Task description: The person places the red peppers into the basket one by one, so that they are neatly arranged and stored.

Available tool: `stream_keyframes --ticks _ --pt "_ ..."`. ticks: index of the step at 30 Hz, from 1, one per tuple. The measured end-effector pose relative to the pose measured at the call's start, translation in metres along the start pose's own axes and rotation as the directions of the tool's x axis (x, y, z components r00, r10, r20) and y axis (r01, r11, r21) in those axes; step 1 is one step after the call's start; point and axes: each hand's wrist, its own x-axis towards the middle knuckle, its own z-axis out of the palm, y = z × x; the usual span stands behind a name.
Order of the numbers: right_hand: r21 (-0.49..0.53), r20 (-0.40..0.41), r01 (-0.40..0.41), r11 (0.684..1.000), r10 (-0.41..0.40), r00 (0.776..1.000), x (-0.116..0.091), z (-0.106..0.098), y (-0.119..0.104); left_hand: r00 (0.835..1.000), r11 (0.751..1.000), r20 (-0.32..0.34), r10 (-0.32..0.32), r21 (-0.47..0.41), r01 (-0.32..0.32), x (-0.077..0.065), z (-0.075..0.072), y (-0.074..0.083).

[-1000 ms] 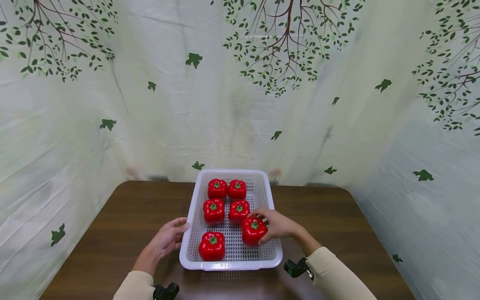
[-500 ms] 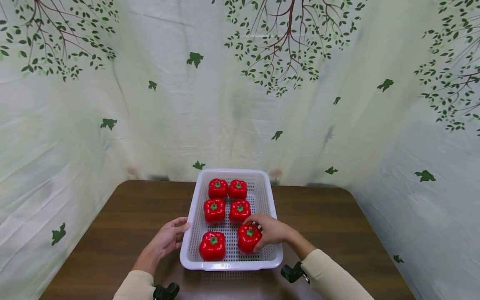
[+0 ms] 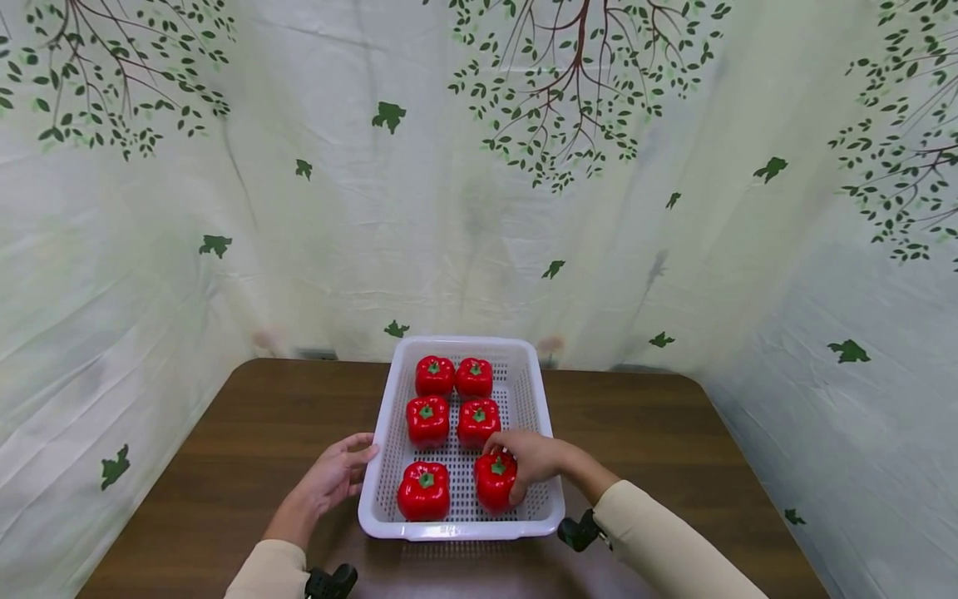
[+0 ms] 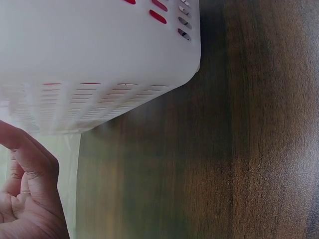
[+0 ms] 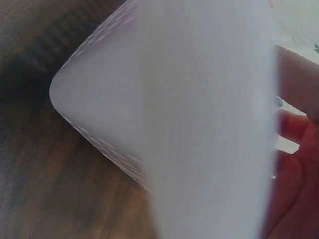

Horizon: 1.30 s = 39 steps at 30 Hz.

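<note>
A white plastic basket (image 3: 460,529) with slotted walls holds several glossy red bell peppers with green stems. My right hand (image 3: 535,457) reaches over the right rim and grips the front right bell pepper (image 3: 494,484), thumb on its near right side and fingers over its far side. The front left bell pepper (image 3: 423,492) sits apart from it. My left hand (image 3: 337,476) has its fingertips at the basket's left rim. In the right wrist view the blurred basket rim (image 5: 209,119) covers much of the right hand (image 5: 296,164), and the held pepper is hidden.
Behind the front pair, other bell peppers (image 3: 427,422) stand in two rows. The basket is on a dark brown wooden table (image 3: 629,433). A pale curtain with printed leaves (image 3: 479,208) hangs around the table's back and sides.
My right hand has moved the bell pepper toward the front and slightly left, into line with the front left one. My left hand and the basket stay in place.
</note>
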Motion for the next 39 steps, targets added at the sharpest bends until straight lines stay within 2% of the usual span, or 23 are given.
stream_keyframes --ticks 8,19,22,26,30,34,39 --pt "0.011 0.026 -0.031 0.999 0.031 0.999 0.001 0.007 -0.001 1.0 1.0 0.021 -0.001 -0.025 0.001 -0.001 0.0 0.0" --pt "-0.039 0.088 0.026 0.999 -0.022 0.996 -0.005 0.004 -0.003 0.999 0.999 0.033 -0.008 -0.037 0.01 0.0 0.002 0.0" --pt "-0.011 0.092 0.036 0.999 -0.035 0.995 -0.008 0.003 -0.002 0.999 0.999 0.04 -0.018 -0.043 0.02 -0.001 0.001 0.0" --pt "0.081 0.078 0.036 0.996 -0.042 0.996 -0.012 0.001 0.001 0.998 0.999 0.052 -0.02 -0.039 0.022 -0.001 0.001 0.0" --pt "0.169 0.038 0.072 0.983 -0.08 0.996 -0.018 -0.004 0.006 0.997 1.0 0.075 -0.011 -0.014 0.012 -0.002 -0.002 0.002" --pt "0.228 -0.048 0.132 0.965 -0.125 0.991 -0.026 -0.011 0.013 0.995 1.0 0.101 -0.004 0.004 0.003 -0.001 -0.007 0.004" --pt "0.308 -0.188 0.207 0.929 -0.154 0.97 -0.037 -0.019 0.029 0.991 0.993 0.133 -0.006 0.119 -0.01 0.001 -0.011 0.007"
